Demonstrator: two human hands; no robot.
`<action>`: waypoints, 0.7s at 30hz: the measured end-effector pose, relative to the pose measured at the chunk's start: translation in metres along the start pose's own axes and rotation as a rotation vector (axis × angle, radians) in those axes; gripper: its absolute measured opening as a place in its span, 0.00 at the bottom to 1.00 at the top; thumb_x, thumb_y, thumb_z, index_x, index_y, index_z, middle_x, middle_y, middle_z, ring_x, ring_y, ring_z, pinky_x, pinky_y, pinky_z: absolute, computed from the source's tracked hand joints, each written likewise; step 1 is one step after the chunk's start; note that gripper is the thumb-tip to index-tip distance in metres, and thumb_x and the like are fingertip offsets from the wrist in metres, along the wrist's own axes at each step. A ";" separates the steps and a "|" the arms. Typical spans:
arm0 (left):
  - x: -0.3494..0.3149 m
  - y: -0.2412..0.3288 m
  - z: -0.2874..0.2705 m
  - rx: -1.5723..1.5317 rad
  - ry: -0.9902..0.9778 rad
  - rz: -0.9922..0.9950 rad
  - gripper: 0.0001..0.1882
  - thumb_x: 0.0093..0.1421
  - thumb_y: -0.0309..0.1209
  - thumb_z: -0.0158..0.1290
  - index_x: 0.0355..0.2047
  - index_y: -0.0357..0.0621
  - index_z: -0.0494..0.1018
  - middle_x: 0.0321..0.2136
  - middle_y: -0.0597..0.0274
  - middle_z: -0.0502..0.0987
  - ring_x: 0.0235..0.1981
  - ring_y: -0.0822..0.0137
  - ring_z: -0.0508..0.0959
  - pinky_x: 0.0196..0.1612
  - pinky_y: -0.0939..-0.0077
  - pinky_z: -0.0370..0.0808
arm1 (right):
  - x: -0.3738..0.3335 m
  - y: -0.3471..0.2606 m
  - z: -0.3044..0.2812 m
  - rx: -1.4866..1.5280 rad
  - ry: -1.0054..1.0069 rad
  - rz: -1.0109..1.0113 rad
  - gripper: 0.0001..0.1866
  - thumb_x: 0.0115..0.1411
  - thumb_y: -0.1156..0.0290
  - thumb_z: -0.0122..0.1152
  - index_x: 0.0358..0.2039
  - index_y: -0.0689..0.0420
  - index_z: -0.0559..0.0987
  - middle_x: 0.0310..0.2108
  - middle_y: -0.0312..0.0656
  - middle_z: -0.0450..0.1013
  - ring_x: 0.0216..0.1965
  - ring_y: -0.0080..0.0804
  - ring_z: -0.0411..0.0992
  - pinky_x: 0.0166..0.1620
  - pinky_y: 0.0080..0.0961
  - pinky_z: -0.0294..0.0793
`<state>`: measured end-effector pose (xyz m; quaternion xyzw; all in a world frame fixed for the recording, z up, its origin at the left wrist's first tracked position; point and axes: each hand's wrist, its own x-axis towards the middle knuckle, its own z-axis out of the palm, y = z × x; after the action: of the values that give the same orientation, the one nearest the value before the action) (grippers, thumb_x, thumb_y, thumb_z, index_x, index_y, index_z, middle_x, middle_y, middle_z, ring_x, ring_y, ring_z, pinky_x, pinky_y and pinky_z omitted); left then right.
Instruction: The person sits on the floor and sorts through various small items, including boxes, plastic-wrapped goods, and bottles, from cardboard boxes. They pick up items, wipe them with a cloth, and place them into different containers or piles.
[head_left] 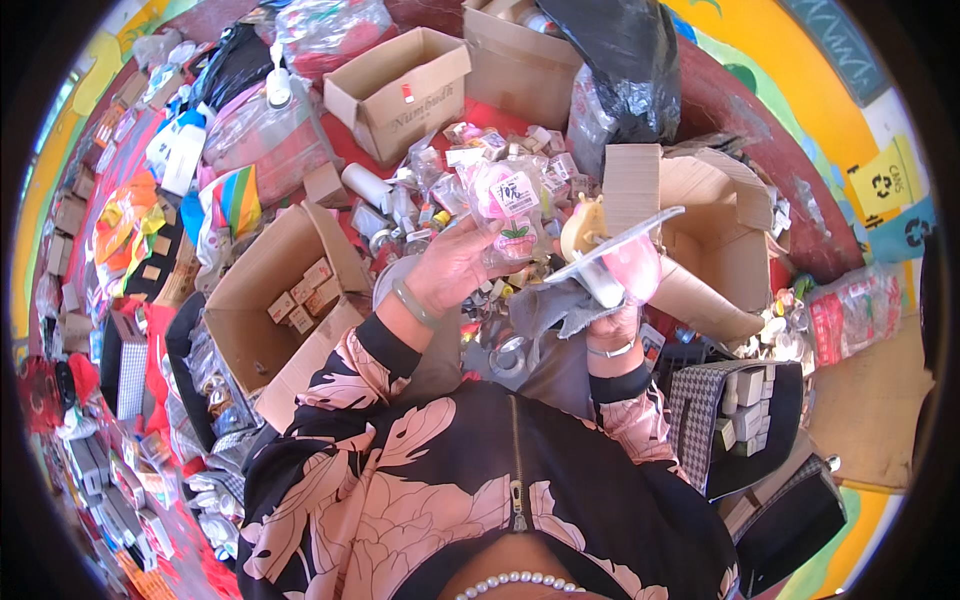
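My left hand [452,262] is closed on the edge of a clear plastic package [515,238]. Inside it shows a pink flower-like trinket with green leaves, and a white label sits on its front. To the right, my right hand [618,325] grips a toy-like object with a flat white plate [625,243], a pink rounded part [635,270] and a yellow figure [582,228]. Its exact kind I cannot tell. A grey cloth [550,308] hangs by that hand; whether the fingers hold it too is hidden. The two held things are close together above a heap of small goods [400,215].
An open carton with small boxes [290,350] stands at left, another open carton [715,235] at right. Behind the heap are a cardboard box [400,95] and a black plastic bag [630,70]. A houndstooth bin [705,420] with small boxes is near my right arm.
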<state>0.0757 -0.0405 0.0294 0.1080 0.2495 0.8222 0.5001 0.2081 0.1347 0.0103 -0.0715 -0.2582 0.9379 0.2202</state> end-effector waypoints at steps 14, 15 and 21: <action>-0.090 -0.020 -0.008 0.582 -0.056 0.238 0.38 0.55 0.55 0.48 0.58 0.47 0.52 0.54 0.63 0.61 0.55 0.66 0.62 0.53 0.66 0.64 | -0.057 0.035 0.053 -1.363 0.103 -0.146 0.17 0.47 0.80 0.54 0.41 0.60 0.75 0.36 0.42 0.74 0.37 0.27 0.73 0.40 0.22 0.70; -0.095 -0.022 -0.013 0.412 -0.046 0.185 0.36 0.56 0.55 0.46 0.58 0.46 0.53 0.54 0.61 0.61 0.55 0.65 0.63 0.53 0.65 0.64 | -0.061 0.037 0.058 -1.488 0.078 -0.175 0.17 0.46 0.80 0.55 0.40 0.59 0.75 0.36 0.43 0.74 0.37 0.28 0.73 0.40 0.22 0.70; -0.119 -0.025 -0.031 -0.065 0.059 -0.013 0.29 0.63 0.52 0.34 0.57 0.47 0.55 0.52 0.58 0.65 0.51 0.60 0.69 0.51 0.59 0.68 | -0.075 0.037 0.074 -1.170 -0.230 0.135 0.25 0.43 0.84 0.55 0.45 0.56 0.74 0.47 0.38 0.67 0.46 0.25 0.66 0.49 0.19 0.63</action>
<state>0.1387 -0.1446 -0.0015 0.0658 0.2379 0.8295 0.5009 0.2424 0.0385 0.0561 -0.0949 -0.7488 0.6537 0.0550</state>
